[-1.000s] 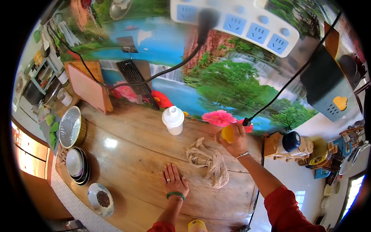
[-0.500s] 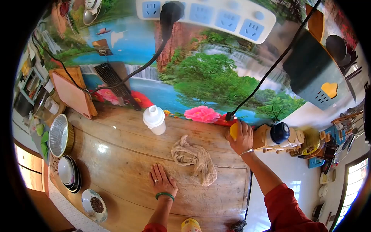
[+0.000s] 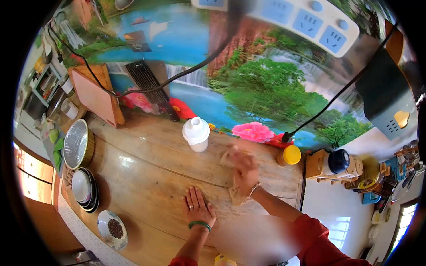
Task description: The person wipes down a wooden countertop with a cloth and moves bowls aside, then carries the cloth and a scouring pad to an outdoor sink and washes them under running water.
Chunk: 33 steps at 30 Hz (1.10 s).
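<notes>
My left hand (image 3: 197,207), with a ring and a green bangle, lies flat on the wooden table (image 3: 146,186), fingers spread. Blurred by motion, my right hand (image 3: 245,170) is on the beige cloth (image 3: 239,197), its fingers bent over the cloth's upper part. A jar with a yellow lid (image 3: 291,154) stands near the back right corner of the table. Between the hands and the wall is a white lidded bottle (image 3: 196,134), upright. A pale blurred oval covers the table's lower right part.
On the left are a foil-like basin (image 3: 76,144), stacked bowls (image 3: 84,189) and a plate of dark grains (image 3: 112,228). A pink cutting board (image 3: 94,96) leans at the back left. Black cables hang before the wall. A wooden rack (image 3: 316,164) stands beyond the right edge.
My right hand has let go of the yellow-lidded jar at the back right and moved left onto the cloth, which is now bunched up. My left hand stays flat. The view has shifted.
</notes>
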Each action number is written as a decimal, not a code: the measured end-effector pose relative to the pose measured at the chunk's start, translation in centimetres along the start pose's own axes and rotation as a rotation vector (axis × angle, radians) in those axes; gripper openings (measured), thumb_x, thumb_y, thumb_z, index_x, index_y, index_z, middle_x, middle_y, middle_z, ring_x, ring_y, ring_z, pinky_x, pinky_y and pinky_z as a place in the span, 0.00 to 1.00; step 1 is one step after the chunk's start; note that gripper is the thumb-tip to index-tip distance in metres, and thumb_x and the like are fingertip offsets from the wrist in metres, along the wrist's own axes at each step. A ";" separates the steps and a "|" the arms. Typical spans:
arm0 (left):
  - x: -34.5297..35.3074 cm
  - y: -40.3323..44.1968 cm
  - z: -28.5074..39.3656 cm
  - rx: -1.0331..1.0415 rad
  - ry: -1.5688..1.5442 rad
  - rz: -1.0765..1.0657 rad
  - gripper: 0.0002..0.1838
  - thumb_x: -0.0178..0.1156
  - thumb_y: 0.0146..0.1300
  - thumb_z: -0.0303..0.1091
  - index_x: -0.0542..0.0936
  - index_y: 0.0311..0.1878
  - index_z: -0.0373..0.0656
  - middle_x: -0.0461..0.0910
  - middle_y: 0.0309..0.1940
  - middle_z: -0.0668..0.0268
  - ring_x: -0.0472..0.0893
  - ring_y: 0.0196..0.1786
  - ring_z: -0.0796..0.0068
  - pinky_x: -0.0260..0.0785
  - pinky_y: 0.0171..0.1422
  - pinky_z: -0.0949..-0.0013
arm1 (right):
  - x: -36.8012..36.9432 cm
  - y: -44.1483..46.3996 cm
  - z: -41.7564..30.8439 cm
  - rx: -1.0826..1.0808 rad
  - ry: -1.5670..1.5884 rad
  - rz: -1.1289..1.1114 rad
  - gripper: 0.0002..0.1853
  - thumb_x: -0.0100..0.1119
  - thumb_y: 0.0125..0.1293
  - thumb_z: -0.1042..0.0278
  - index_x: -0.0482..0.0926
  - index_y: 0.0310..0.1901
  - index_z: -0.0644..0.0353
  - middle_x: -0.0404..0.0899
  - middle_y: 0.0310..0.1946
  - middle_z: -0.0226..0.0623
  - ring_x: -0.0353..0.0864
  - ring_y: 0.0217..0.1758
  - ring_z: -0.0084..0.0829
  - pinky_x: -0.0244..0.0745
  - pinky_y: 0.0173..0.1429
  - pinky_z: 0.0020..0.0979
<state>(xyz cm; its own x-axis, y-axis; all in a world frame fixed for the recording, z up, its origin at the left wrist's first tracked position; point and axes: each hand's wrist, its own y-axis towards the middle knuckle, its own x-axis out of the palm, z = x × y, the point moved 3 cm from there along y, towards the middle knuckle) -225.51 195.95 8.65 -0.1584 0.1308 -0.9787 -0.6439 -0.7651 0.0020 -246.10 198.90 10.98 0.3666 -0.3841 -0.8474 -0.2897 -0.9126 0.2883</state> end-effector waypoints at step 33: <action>-0.4 -0.2 0.1 -0.012 -0.039 0.005 0.35 0.43 0.55 0.40 0.50 0.64 0.31 0.47 0.66 0.51 0.45 0.69 0.54 0.31 0.71 0.54 | -1.3 1.7 2.1 0.175 0.000 0.127 0.20 0.53 0.50 0.71 0.75 0.48 0.51 0.65 0.58 0.38 0.64 0.57 0.43 0.61 0.59 0.39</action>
<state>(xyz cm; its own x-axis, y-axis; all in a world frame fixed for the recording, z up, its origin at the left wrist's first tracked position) -225.40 196.09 9.09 -0.1910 0.1510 -0.9699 -0.6342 -0.7731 0.0045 -248.95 198.19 11.61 0.3174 -0.4941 -0.8094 -0.4821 -0.8191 0.3109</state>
